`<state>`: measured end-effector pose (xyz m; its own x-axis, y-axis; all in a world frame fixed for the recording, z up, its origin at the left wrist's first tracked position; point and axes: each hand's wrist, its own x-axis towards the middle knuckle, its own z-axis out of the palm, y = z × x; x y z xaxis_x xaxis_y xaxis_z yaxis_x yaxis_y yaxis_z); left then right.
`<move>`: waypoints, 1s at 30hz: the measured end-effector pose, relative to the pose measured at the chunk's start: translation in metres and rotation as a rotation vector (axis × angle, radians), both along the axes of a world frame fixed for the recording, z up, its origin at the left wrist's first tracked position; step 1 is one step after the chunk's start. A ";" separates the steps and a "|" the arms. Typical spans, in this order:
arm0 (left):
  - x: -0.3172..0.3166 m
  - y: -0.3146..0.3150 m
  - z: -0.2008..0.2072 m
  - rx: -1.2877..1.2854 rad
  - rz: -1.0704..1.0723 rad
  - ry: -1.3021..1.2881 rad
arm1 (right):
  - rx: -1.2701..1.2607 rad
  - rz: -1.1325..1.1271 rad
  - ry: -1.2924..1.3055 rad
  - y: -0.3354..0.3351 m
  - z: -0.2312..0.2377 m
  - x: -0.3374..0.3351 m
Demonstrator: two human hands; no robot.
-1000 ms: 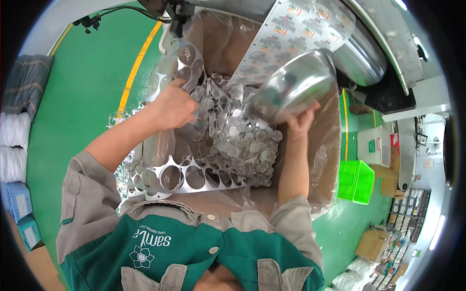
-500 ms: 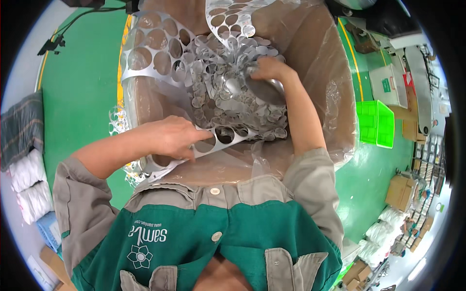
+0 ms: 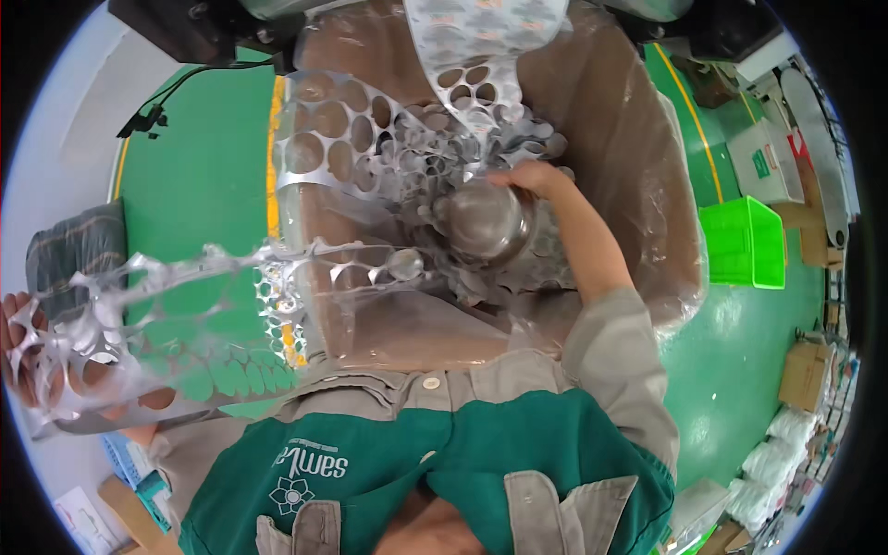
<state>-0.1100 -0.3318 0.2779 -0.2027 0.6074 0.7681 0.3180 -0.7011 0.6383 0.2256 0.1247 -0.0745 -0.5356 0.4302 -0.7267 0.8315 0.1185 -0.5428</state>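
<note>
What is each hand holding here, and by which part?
Left hand grips the perforated foil strip at its end; right hand holds the metal bowl by its rim.

Brown cardboard boxes (image 3: 807, 375) far right; white-green label (image 3: 760, 164) upper right.

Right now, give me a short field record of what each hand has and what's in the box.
left hand: far out at the person's left, gripping a punched foil strip full of round holes
right hand: inside the box, on a shiny metal bowl
box: large, brown, lined with clear plastic
box contents: loose foil discs and more punched foil web
floor: green with a yellow line
nearby: green crate on the right
</note>
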 end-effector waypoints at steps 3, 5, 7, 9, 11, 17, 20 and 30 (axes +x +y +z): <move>-0.084 -0.086 -0.012 -0.207 0.703 0.407 | 0.687 0.374 0.031 -0.003 -0.079 0.040; -0.091 -0.118 -0.017 -0.312 0.983 0.368 | 0.676 0.604 -0.179 -0.010 -0.055 0.019; -0.106 -0.121 -0.030 -0.309 1.055 0.211 | 0.607 0.663 -0.209 0.002 -0.005 0.012; -0.117 -0.116 -0.039 -0.279 1.069 0.092 | 0.295 0.463 0.082 0.001 0.072 0.002; -0.127 -0.114 -0.044 -0.254 1.076 0.018 | -0.177 0.150 0.586 -0.015 0.131 -0.004; -0.167 -0.129 -0.031 -0.206 1.129 -0.110 | -0.740 -0.104 0.761 -0.045 0.067 -0.017; -0.194 -0.148 -0.006 -0.253 1.244 -0.159 | -0.043 0.364 0.054 -0.041 -0.018 -0.016; -0.085 -0.013 -0.114 -1.094 0.916 0.117 | 0.522 0.481 0.312 -0.004 0.043 -0.010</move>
